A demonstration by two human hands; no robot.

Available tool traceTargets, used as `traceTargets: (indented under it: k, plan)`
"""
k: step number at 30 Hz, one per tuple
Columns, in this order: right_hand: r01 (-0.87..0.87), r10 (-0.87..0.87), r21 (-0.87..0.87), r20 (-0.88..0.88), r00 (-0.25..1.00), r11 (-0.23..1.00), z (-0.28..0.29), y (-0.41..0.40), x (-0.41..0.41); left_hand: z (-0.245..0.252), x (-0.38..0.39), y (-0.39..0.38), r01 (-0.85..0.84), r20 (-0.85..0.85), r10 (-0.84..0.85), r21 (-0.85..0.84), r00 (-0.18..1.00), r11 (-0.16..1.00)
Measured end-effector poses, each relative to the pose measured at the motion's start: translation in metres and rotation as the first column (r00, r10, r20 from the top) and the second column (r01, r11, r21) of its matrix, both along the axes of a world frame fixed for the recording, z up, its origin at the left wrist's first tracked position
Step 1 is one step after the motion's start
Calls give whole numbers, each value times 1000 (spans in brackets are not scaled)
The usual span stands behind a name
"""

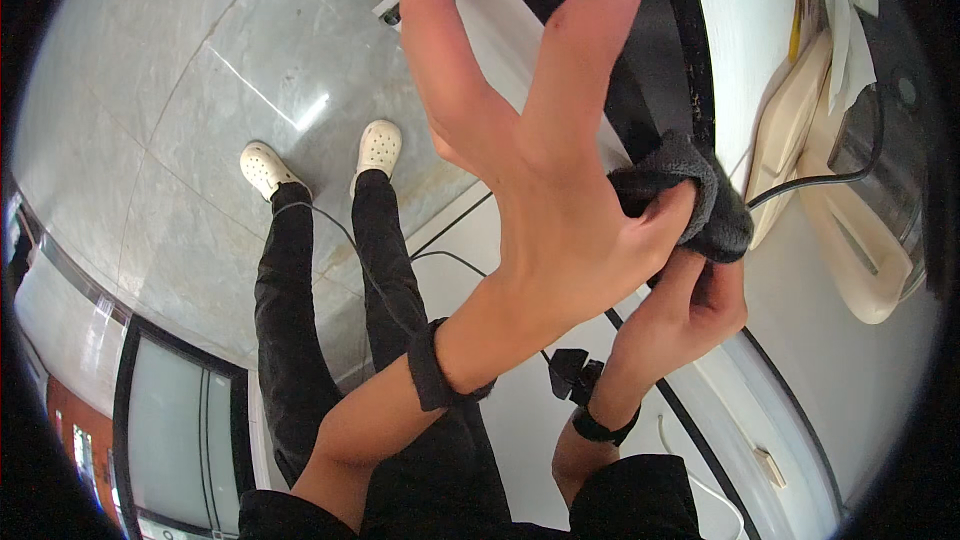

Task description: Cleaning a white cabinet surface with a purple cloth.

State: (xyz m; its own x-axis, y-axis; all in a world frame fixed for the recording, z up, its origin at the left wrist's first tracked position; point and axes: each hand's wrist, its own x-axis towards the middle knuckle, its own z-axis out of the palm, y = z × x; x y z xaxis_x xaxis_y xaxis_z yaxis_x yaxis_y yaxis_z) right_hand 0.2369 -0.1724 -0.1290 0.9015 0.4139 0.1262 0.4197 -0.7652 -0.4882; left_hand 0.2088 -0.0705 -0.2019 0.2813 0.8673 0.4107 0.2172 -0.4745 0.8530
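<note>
My left hand (555, 217), its back facing up, stretches across the middle with two long fingers extended away from me. Its thumb bends against a dark grey knitted cloth (709, 195), possibly a sock, whose folds wrap around the thumb tip. Other fingers of this hand are hidden. Just below, my right hand (686, 315) pinches the lower edge of the same cloth between thumb and fingers. A black band (431, 367) circles my left wrist. On my right wrist is a black strap (604, 424) carrying a small dark piece.
Cream plastic pieces (855, 255), shaped like clothes hangers, lie at the right beside a black cable (825, 184). Thin cables (360, 247) run past my legs. White furniture (517, 37) with a dark panel stands ahead. Cream clogs (379, 148) rest on the grey tiled floor (172, 90).
</note>
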Motion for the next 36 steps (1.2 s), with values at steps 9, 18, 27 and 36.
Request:
traceTargets:
  k: [9,18,27,36]
  plan:
    - [-5,18,92,-145,989,996,10,35,10,2,0,14,-70,11,71,-56,997,996]
    - [67,-55,123,-97,994,990,5,24,1,2,-1,50,-194,169,198,-41,966,980]
    - [-46,82,247,-138,987,968,2,99,14,1,3,48,-194,113,230,-262,967,945]
    - [14,-5,92,-99,995,996,4,68,3,12,6,47,-181,58,231,-449,971,875]
